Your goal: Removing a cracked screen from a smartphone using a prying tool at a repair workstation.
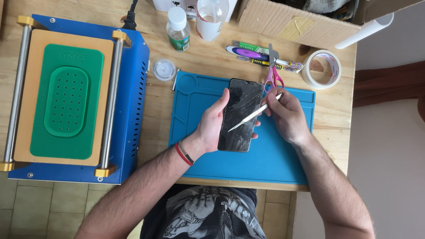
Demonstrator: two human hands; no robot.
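The left hand (211, 126) cradles a smartphone (241, 115) with a badly cracked screen just above the blue silicone work mat (283, 159), fingers wrapped around its long edges. The right hand (285, 113) pinches a slim metal pry tool (253, 115), tip resting on the glass, it seems. The phone looks light and stiff but brittle and slick; the side edges appear the safest grip. Pink scissors (273, 76) lie nearby.

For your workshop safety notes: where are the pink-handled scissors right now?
In the head view, the pink-handled scissors lie at the blue mat's far edge, just beyond the right hand, left of the tape roll.
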